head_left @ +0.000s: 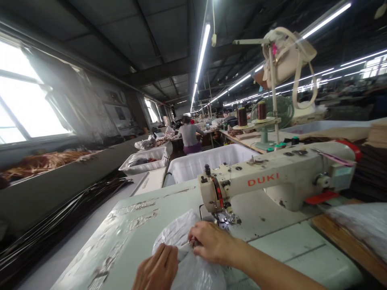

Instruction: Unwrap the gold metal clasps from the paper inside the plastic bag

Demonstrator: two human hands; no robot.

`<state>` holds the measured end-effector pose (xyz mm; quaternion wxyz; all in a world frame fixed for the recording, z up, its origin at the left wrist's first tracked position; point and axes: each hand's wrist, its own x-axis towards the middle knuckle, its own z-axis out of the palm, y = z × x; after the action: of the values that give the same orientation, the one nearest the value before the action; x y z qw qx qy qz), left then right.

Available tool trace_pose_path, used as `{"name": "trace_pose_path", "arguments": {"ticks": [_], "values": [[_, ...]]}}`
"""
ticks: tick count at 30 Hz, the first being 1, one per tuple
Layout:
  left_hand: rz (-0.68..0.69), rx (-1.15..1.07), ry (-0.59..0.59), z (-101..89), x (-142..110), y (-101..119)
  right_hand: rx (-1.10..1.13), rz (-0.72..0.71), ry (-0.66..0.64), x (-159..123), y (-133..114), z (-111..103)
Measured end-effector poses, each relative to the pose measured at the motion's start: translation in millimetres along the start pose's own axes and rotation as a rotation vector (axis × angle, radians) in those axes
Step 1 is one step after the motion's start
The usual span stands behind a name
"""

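A crumpled, translucent white plastic bag lies on the pale green sewing table, in front of the sewing machine marked DUKI. My left hand is closed, its curled fingers gripping the bag's left side. Just to the right, my right hand has its fingers bent in a pinch around a small shiny metal piece; its exact kind is too small to make out. The needle and presser foot area is right behind my right hand. Whatever is inside the bag cannot be seen.
White plastic bins stand behind the table. Dark strips lie on the left. A stand with thread spools and a hanging beige bag rises at the right. Ahead, a person sits facing away.
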<state>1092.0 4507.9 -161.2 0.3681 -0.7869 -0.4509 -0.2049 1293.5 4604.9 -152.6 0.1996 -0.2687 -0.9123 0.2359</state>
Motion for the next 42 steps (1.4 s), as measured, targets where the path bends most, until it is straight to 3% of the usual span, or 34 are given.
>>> {"name": "trace_pose_path", "arguments": {"ticks": [3,6,14,18,22,27,32,37,42], "values": [[0.110,0.128,0.021,-5.7,8,-7,-0.019,-0.036,-0.007,4,-1,-3],[0.127,0.190,0.015,-16.1,22,-12,0.042,-0.047,0.007,4,-1,-7],[0.109,0.219,-0.300,-28.2,37,-30,0.087,-0.051,0.056,7,1,0],[0.145,0.354,-0.217,-42.4,42,-52,0.160,-0.088,0.085,8,-7,3],[0.096,0.486,-0.128,-59.6,49,-65,0.228,-0.076,0.154,8,-6,8],[0.136,0.465,-0.110,-63.5,48,-60,0.272,-0.025,0.109,5,7,8],[0.085,0.453,-0.107,-62.9,43,-57,0.101,-0.047,-0.037,0,1,-8],[0.011,0.435,-0.122,-66.7,41,-61,-0.042,-0.071,-0.141,12,-6,-15],[-0.023,0.411,-0.147,-68.3,39,-61,0.066,-0.027,-0.069,22,1,-10]]}}
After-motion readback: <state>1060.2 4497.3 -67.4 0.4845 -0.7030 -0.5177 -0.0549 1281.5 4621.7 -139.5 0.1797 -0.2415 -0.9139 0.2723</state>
